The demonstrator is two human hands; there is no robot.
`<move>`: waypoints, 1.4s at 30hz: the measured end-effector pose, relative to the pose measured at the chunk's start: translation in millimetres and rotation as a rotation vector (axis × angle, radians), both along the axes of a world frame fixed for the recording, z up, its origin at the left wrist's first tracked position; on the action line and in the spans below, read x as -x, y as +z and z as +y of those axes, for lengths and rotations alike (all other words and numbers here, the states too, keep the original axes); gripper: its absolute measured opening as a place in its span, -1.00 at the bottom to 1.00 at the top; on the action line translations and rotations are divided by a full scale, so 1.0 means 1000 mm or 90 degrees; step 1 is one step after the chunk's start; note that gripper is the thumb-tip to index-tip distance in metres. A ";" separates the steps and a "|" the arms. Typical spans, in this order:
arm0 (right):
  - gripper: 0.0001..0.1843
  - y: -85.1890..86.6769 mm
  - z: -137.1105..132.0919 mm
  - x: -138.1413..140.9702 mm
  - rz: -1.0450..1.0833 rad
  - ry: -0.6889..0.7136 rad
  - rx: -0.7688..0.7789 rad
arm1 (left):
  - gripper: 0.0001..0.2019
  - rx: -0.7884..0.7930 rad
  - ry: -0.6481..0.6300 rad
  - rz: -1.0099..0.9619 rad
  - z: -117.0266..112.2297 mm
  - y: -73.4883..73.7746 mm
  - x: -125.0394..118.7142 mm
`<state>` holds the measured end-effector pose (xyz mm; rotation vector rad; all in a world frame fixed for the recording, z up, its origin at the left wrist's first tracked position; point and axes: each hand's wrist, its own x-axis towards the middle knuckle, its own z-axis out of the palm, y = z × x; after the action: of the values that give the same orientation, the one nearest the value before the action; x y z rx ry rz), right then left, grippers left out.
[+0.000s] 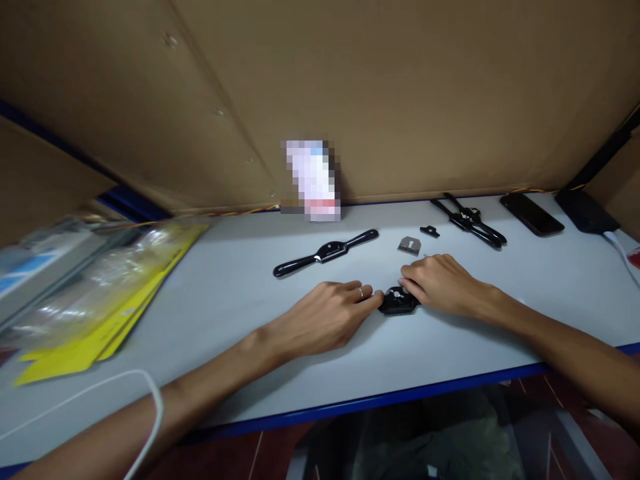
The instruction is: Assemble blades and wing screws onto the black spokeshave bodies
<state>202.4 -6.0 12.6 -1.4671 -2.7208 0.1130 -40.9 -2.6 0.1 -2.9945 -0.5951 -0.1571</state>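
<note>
- Where the two hands meet, near the front edge of the surface (225,313) and a little right of its middle, we see a small black part (399,303) lying flat.
- The left hand (327,317) lies palm down, its fingers stretched out and released. Only the tips touch the part's left side.
- The right hand (440,283) comes in from the right, its fingers curled down over the part's upper right side and grasping it there.
- Just behind the left hand, a black two-handled tool (325,253) lies slantwise, apart from both hands.
- Behind the right hand we find a small grey blade (409,245), and just past it a tiny black piece (429,231).
- Toward the back edge on the right lie more black handled tools (470,220), a dark phone (531,213) and, at the back right corner, a black block (585,210).
- Along the left edge we see yellow-backed clear packages (100,293), and a white cable (150,400) crosses the left forearm near the front edge.
</note>
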 end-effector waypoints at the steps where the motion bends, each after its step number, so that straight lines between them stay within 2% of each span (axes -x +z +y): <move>1: -0.67 -0.001 0.000 0.000 0.001 0.000 0.000 | -0.74 0.004 -0.001 -0.006 0.000 0.000 0.000; 23: -0.68 -0.004 0.000 0.000 -0.001 0.003 -0.005 | -0.73 0.011 -0.001 -0.015 0.000 0.000 0.000; 32: -0.64 0.010 0.000 -0.004 0.051 -0.004 0.000 | -0.74 -0.014 0.001 -0.003 0.000 -0.003 -0.001; 36: -0.57 0.012 -0.004 0.000 0.091 0.031 0.021 | -0.78 -0.015 -0.003 -0.006 0.000 -0.002 -0.001; 42: -0.58 0.009 -0.011 0.009 0.063 0.068 0.041 | -0.80 0.002 0.009 0.000 0.001 -0.002 -0.001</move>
<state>193.0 -17.3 21.3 -1.2938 -2.7387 0.2711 -39.4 -2.0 -1.5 -2.9916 -0.6177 -0.1545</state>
